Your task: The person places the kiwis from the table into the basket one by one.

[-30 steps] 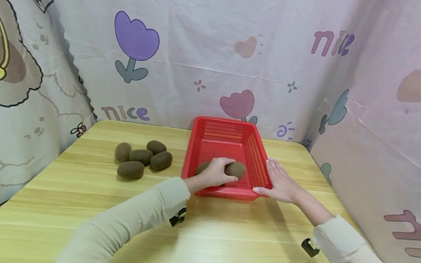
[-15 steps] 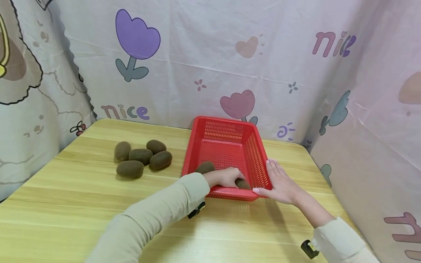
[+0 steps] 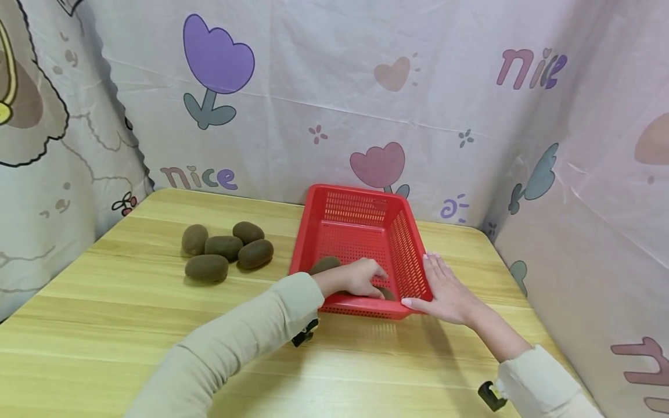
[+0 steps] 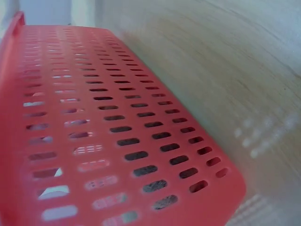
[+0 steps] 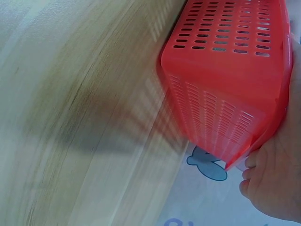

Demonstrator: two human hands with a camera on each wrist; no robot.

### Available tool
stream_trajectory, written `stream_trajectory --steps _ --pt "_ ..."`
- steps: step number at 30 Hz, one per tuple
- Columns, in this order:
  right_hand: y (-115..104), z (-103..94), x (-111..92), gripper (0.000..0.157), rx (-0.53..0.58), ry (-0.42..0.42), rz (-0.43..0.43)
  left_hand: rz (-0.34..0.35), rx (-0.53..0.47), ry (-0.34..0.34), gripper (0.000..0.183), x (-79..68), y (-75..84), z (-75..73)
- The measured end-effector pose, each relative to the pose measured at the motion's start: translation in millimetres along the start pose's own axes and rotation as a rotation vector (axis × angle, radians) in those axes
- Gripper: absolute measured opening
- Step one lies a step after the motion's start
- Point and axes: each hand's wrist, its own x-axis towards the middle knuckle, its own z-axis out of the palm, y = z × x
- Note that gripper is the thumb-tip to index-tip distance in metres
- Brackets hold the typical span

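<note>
A red perforated plastic basket (image 3: pixel 360 235) stands on the table. My left hand (image 3: pixel 360 277) is inside its near end, thumb and fingers spread apart. Just under those fingers lies a kiwi (image 3: pixel 387 294), partly hidden by the hand and the front rim. Another kiwi (image 3: pixel 325 265) rests in the basket, left of the hand. At the near right corner my right hand (image 3: pixel 450 293) rests on the rim with straight fingers; the right wrist view also shows this hand (image 5: pixel 277 176) against the basket (image 5: pixel 221 75). Only the basket's perforated wall (image 4: pixel 108 108) fills the left wrist view.
Several kiwis (image 3: pixel 223 248) lie grouped on the wooden table (image 3: pixel 130 325), left of the basket. A printed curtain (image 3: pixel 303 75) hangs behind the table and along both sides.
My left hand lowered a kiwi to the basket's near right part, then let go and rose slightly, drawing back left. My right hand stayed on the rim.
</note>
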Motion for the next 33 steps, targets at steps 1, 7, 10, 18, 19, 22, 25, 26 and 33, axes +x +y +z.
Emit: stream_trajectory --steps 1,7,10,18,19,22,25,26,33 --pt "0.2 0.0 0.2 0.106 0.001 -0.003 0.002 -0.008 -0.020 0.021 0.044 -2.0 1.1 -1.4" --pt "0.2 0.6 0.5 0.105 0.003 0.001 -0.010 -0.070 -0.190 0.234 0.055 -17.4 6.4 -9.4" --pt "0.4 0.5 0.5 0.105 0.003 0.002 -0.012 -0.085 -0.273 0.352 0.059 -26.0 7.7 -14.5" --pt "0.7 -0.1 0.8 0.106 0.006 -0.003 -0.001 0.026 -0.289 0.536 0.059 -48.0 0.9 -30.6" --pt "0.6 0.0 0.6 0.106 0.004 -0.002 -0.003 0.037 -0.277 0.549 0.059 -51.3 -1.3 -31.8" --pt "0.8 0.1 0.5 0.105 -0.002 0.006 -0.008 0.060 -0.249 0.593 0.058 -61.8 -8.8 -35.1" --pt "1.1 -0.4 0.4 0.104 -0.002 0.012 -0.012 0.076 -0.238 0.655 0.055 -71.9 -17.4 -36.9" --pt "1.0 -0.6 0.4 0.104 -0.001 0.014 -0.012 0.081 -0.239 0.674 0.053 -75.2 -20.8 -37.3" --pt "1.0 0.1 -0.2 0.104 0.007 0.012 -0.009 0.019 -0.229 0.782 0.049 -98.9 -46.6 -39.8"
